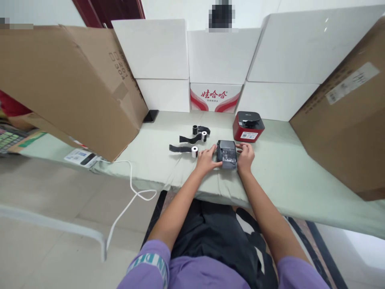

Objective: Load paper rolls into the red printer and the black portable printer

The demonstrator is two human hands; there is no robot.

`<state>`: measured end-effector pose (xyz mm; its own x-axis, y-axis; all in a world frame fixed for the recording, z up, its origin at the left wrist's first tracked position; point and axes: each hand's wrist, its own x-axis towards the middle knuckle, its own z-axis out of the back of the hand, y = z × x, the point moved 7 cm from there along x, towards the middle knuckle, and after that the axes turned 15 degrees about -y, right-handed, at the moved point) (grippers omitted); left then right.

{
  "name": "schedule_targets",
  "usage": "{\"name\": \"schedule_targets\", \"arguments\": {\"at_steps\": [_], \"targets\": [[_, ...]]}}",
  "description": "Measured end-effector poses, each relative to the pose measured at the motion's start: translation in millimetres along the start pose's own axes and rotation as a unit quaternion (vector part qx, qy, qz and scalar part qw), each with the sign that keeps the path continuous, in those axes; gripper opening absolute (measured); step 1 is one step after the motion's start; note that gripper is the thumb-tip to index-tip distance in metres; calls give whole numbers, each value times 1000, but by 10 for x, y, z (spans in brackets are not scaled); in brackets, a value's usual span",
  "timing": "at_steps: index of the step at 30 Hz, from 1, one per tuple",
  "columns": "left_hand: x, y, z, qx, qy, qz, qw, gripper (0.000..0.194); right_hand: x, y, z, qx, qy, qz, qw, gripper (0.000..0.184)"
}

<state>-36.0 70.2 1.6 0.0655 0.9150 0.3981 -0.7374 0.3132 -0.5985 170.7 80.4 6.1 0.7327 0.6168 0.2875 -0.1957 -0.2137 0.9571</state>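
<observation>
The table (285, 172) w/ pale green cloth is the largest thing; its front edge runs along before the person's lap. At the sides stand the L carton (69, 80) and the R carton (351, 116), and at the back the white boxes (150, 48) make a wall, so the working room is bounded on 3 sides. Between R hand (246, 158) and R carton there is a wide strip of cloth, i.e. room for moving sideways; also some cloth lies betw. the hands and the front edge. Behind R hand, near it, is the red-black unit (246, 134). The dark device (227, 150) lies on the cloth betw. both hands, approx. in the middle. L hand (206, 160) touches its left side, thumb and forefinger spread apart, thumb at the near corner. R fingers are bent at its right side; whether they pinch sth. I cannot tell. Far left, by L carton, is the phone (150, 116). Smallest are 3 rolls (194, 151) w/ dark strips, left of the device, the nearest one just beyond L hand
</observation>
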Motion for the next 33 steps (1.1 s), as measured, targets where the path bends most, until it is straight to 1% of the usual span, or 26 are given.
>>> {"name": "schedule_targets", "arguments": {"at_steps": [6,8,11,14,16,21,23,25,27,29,31,32,33], "targets": [[-3,-22,29,-9,1,0,1000,94,-6,36,-5,11,13,-3,1000,31],[-6,-21,36,-10,1,4,1000,94,-5,49,-29,22,31,-6,999,30],[-6,-18,34,-15,0,3,1000,93,-3,39,-109,47,77,-16,996,33],[-5,-15,29,-25,-5,-3,1000,93,-6,-30,-201,53,116,-31,991,39],[-6,-14,26,-30,-8,-5,1000,92,-6,-81,-237,50,126,-34,990,42],[-1,-16,22,-31,-6,0,999,91,44,-90,-229,23,135,1,991,42],[6,-13,15,-24,1,5,1000,91,131,-27,-218,4,140,25,990,41],[14,-11,9,-20,11,8,1000,92,262,76,-247,-36,155,72,985,38],[23,-10,11,-21,15,8,1000,92,398,177,-352,-100,195,131,967,29],[29,-7,15,-23,14,6,1000,92,501,207,-524,-180,263,173,932,17],[30,1,15,-23,13,5,1000,93,558,146,-704,-257,340,178,887,6],[30,6,12,-22,15,6,1000,93,569,103,-781,-283,373,171,867,5],[30,10,7,-22,17,7,1000,92,573,68,-847,-295,399,164,853,8]]}}
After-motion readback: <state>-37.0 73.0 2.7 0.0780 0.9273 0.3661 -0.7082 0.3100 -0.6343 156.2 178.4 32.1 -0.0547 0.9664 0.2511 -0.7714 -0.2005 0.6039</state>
